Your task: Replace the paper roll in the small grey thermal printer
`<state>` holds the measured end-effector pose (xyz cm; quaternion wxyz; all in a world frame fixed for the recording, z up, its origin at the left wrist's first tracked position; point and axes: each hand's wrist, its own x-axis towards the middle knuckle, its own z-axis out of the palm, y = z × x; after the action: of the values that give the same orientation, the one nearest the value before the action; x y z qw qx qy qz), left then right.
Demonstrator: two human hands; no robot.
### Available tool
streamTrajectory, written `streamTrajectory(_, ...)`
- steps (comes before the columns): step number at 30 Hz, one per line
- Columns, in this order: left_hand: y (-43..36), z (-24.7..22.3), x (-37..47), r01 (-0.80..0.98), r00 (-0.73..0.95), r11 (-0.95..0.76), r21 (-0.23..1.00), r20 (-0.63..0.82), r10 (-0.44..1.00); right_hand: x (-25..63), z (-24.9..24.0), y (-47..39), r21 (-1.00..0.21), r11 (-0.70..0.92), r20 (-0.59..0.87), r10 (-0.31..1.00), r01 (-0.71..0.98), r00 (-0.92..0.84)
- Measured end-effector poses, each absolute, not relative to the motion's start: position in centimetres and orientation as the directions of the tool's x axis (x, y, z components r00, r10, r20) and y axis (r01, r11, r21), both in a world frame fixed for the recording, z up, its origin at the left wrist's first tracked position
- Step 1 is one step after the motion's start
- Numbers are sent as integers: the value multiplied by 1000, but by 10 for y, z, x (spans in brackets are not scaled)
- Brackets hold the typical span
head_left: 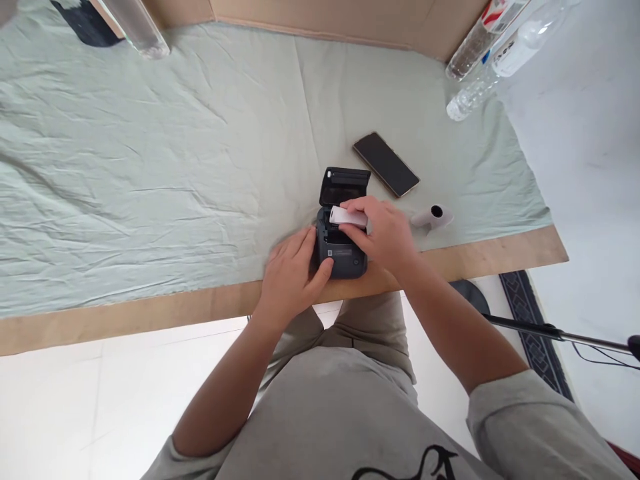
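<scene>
A small dark portable printer (345, 265) sits at the table's front edge with its black lid (345, 187) flipped up. My left hand (293, 270) steadies it, the fingers along its left side and the thumb on its front corner. Between the thumb and fingers of my right hand (383, 230) is a pale pinkish paper roll (349, 217), lying sideways over the printer's open compartment. Whether the roll touches the bottom of the compartment cannot be seen. To the right of that hand lies a second pale roll (425, 219), its dark core hole showing.
Behind the printer a black smartphone (387, 163) lies on the pale green cloth (200, 153). Two plastic bottles (475, 93) lie at the back right. A clear container (145, 33) stands back left, before a cardboard wall (320, 23). A dark pole (550, 331) crosses the lower right.
</scene>
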<state>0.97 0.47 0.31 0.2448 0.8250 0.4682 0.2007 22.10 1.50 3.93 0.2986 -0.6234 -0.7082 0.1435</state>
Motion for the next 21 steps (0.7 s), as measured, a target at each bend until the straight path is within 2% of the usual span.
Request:
streamTrajectory(3,4,4,10,681,477,-436,588,94,874,219,33,22,-586,187,222,973,788,-66)
streamTrajectory(13,5,3,10,673,472,-431,601,99,876,222,25,13,-618,284,323,942,733,-93)
streamTrajectory(21,11,11,13,548,398,-235,803,-3,917,210,13,-23,-585,333,452,891,739,-44)
